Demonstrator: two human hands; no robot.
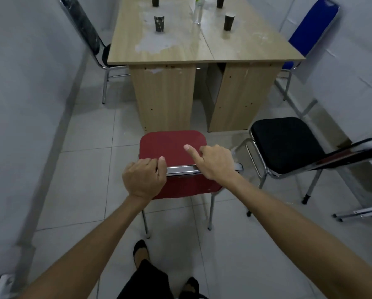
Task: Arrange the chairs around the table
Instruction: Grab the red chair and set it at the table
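Observation:
A red chair (172, 143) with a chrome frame stands just in front of me, its seat facing the near end of the light wooden table (204, 46). My left hand (145, 178) grips the left part of its chrome top rail. My right hand (215, 161) holds the right part of the same rail, thumb sticking out over the seat. A black-seated chair (286, 143) stands on the floor to the right, apart from the table. A blue chair (310, 31) is at the table's right side, and a black chair (83, 33) at its left side.
Several dark paper cups (159, 23) and a clear plastic bottle (198, 14) stand on the tabletop. Grey walls close in on both sides. Folded chrome chair legs (362, 212) lie at the right edge. My feet in dark shoes show at the bottom.

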